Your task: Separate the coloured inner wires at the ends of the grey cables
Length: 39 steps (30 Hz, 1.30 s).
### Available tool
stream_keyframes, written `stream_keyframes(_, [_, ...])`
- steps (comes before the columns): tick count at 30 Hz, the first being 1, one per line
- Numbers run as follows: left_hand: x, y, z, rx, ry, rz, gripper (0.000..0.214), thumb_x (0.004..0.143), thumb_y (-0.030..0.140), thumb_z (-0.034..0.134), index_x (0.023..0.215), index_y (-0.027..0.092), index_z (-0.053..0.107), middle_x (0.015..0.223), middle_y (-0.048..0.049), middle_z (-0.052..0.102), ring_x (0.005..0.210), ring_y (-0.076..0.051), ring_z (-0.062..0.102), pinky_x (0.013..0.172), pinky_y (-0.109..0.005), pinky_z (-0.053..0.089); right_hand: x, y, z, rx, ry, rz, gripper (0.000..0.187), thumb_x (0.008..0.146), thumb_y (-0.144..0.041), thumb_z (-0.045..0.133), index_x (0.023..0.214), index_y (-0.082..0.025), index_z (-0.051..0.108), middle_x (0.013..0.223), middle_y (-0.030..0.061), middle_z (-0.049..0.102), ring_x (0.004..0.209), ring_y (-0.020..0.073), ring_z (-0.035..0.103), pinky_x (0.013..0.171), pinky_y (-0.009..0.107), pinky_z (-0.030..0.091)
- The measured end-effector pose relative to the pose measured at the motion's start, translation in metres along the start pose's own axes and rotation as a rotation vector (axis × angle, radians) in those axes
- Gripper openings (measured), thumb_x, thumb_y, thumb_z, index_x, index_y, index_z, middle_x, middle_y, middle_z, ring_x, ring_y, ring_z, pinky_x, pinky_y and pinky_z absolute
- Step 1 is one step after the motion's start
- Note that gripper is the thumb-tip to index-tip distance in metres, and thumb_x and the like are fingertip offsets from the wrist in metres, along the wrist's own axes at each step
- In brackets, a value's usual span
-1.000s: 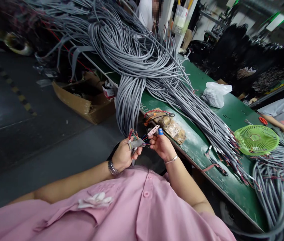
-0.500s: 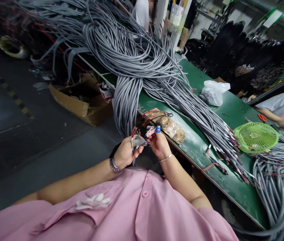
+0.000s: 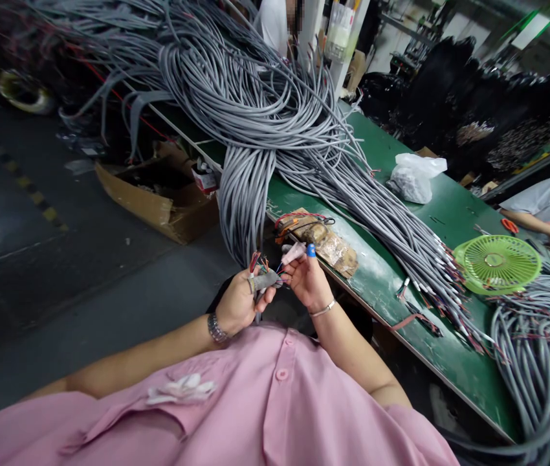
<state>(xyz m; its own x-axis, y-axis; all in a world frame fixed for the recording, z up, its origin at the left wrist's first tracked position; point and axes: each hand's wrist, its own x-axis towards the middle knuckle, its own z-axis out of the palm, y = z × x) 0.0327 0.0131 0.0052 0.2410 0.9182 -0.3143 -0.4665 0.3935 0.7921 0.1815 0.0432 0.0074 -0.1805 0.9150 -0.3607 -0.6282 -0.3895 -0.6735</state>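
My left hand (image 3: 237,303) is wrapped round the end of a grey cable (image 3: 263,280). Thin coloured wires (image 3: 255,262), red and orange among them, fan out above its fingers. Close by on the right, my right hand (image 3: 310,285) has its bent fingers on a few thin blue and purple wires from the same bundle; the exact grip is partly hidden. A blue cover (image 3: 310,250) sits on its raised thumb, and a pale wrapping (image 3: 293,252) covers a finger. Just beyond the hands, a taped cardboard-like block (image 3: 336,249) lies at the table edge.
Grey cables (image 3: 246,97) are heaped along the green table (image 3: 469,382). A green fan (image 3: 497,264) and a white plastic bag (image 3: 415,178) stand on it. An open cardboard box (image 3: 158,204) is on the floor at left. A co-worker's arm (image 3: 537,223) reaches in at far right.
My right thumb has lifted slightly and moved a little away from the wrapped finger. My left hand and the cable end have shifted slightly left and down.
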Motion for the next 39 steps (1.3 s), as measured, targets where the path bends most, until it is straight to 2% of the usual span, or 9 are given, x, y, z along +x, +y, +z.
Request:
stream_keyframes(5, [-0.002,0.001,0.005,-0.024,0.059,0.051,0.024,0.076,0.037,0.066,0.072,0.015,0.057,0.047,0.002,0.057,0.031,-0.006,0.041,0.031,-0.017,0.025,-0.003,-0.001,0.001,-0.022,0.028,-0.09,0.035,0.079,-0.051,0.066,0.089,-0.018,0.066,0.077,-0.0004,0.063,0.061,0.0078,0.053,0.056,0.018,0.048])
stream_keyframes(9, [0.002,-0.001,0.007,-0.042,0.054,0.066,0.023,0.076,0.036,0.067,0.073,0.015,0.058,0.048,0.0018,0.058,0.032,-0.006,0.041,0.031,-0.017,0.026,0.001,0.002,-0.001,0.0,-0.011,-0.093,0.039,0.082,-0.055,0.061,0.093,-0.018,0.066,0.081,0.0009,0.066,0.061,0.008,0.054,0.055,0.019,0.048])
stream_keyframes(14, [0.005,-0.004,0.009,-0.061,0.054,0.076,0.022,0.076,0.035,0.067,0.072,0.014,0.059,0.048,0.0014,0.058,0.032,-0.006,0.042,0.032,-0.017,0.027,0.012,0.007,-0.004,0.096,-0.058,-0.034,0.039,0.083,-0.057,0.06,0.088,-0.018,0.066,0.081,0.0009,0.067,0.057,0.0077,0.052,0.053,0.02,0.048])
stream_keyframes(21, [0.007,-0.007,0.01,-0.05,0.087,0.051,0.023,0.073,0.035,0.068,0.072,0.014,0.058,0.048,0.001,0.058,0.032,-0.006,0.042,0.031,-0.018,0.026,0.015,0.009,0.003,0.141,0.051,-0.09,0.034,0.083,-0.052,0.063,0.091,-0.019,0.066,0.077,0.0001,0.066,0.061,0.0091,0.055,0.054,0.02,0.045])
stream_keyframes(26, [0.001,-0.005,0.009,-0.044,0.076,0.076,0.023,0.073,0.036,0.067,0.072,0.015,0.057,0.048,0.0013,0.058,0.032,-0.006,0.041,0.031,-0.018,0.026,0.011,0.012,-0.001,0.143,-0.006,-0.044,0.049,0.081,-0.067,0.054,0.083,-0.018,0.064,0.081,0.0022,0.066,0.061,0.0101,0.055,0.055,0.022,0.046])
stream_keyframes(29, [-0.003,-0.004,0.006,-0.036,0.071,0.109,0.023,0.075,0.037,0.066,0.074,0.016,0.056,0.05,0.0017,0.059,0.033,-0.006,0.042,0.032,-0.017,0.027,0.004,0.01,-0.006,0.092,-0.068,0.001,0.058,0.079,-0.074,0.048,0.085,-0.018,0.063,0.083,0.0031,0.066,0.062,0.0106,0.055,0.056,0.023,0.048])
stream_keyframes(31, [-0.004,-0.004,0.003,-0.02,0.078,0.123,0.022,0.076,0.036,0.066,0.076,0.017,0.056,0.051,0.002,0.06,0.034,-0.007,0.043,0.032,-0.018,0.027,-0.003,0.007,-0.008,0.016,-0.097,0.049,0.057,0.076,-0.072,0.053,0.088,-0.017,0.064,0.082,0.0029,0.065,0.062,0.0103,0.054,0.057,0.023,0.048])
stream_keyframes(35, [-0.006,-0.007,-0.002,0.065,0.079,0.147,0.018,0.076,0.03,0.067,0.075,0.017,0.054,0.052,0.0026,0.061,0.033,-0.007,0.044,0.032,-0.018,0.028,-0.018,0.003,-0.008,-0.184,-0.117,0.068,0.041,0.069,-0.053,0.075,0.084,-0.017,0.063,0.075,-0.0002,0.062,0.06,0.0084,0.051,0.057,0.023,0.048])
stream_keyframes(39, [-0.007,-0.01,-0.005,0.167,0.053,0.167,0.017,0.077,0.03,0.066,0.072,0.017,0.055,0.053,0.0022,0.061,0.034,-0.007,0.044,0.034,-0.019,0.03,-0.025,0.001,-0.004,-0.386,-0.059,-0.014,0.032,0.065,-0.039,0.081,0.079,-0.017,0.063,0.065,-0.0039,0.057,0.055,0.0068,0.048,0.056,0.021,0.044])
